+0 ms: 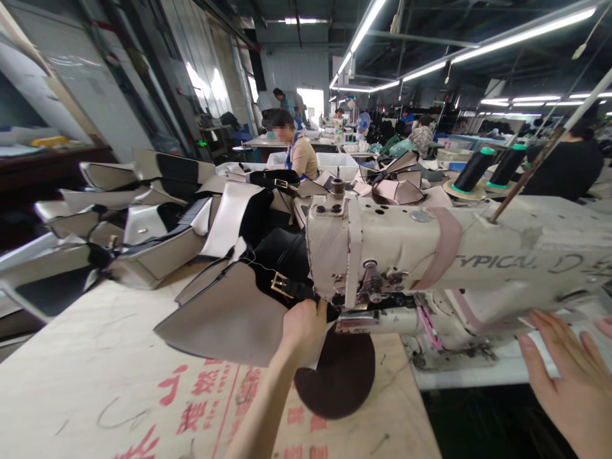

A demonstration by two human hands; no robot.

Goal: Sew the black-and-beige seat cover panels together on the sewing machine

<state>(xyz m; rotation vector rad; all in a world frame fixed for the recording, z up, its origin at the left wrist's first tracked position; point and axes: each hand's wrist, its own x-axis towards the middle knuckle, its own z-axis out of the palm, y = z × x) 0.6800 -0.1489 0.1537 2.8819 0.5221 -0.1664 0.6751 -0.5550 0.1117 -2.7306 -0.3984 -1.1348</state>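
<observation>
My left hand (303, 326) grips the edge of a part-sewn leather bag (229, 312), close beside the needle area of a sewing machine (382, 248). Its thumb points toward the presser area, and some fingers are hidden behind the leather. The bag is beige with dark edges and lies tilted, with a black strap and a gold buckle (281, 285) on it. Loose thread trails over its top. Below the machine arm hangs a dark brown rounded piece (342, 376). At the right, my right hand (568, 376) has its fingers spread beside the machine's base, holding nothing visible.
A pile of similar beige and black bags (157, 236) covers the table's far left. Red lettering marks the wooden tabletop (119, 357). Black thread cones (473, 171) stand behind the machine, near a slanted rod. A person (303, 153) sits ahead; others work farther back.
</observation>
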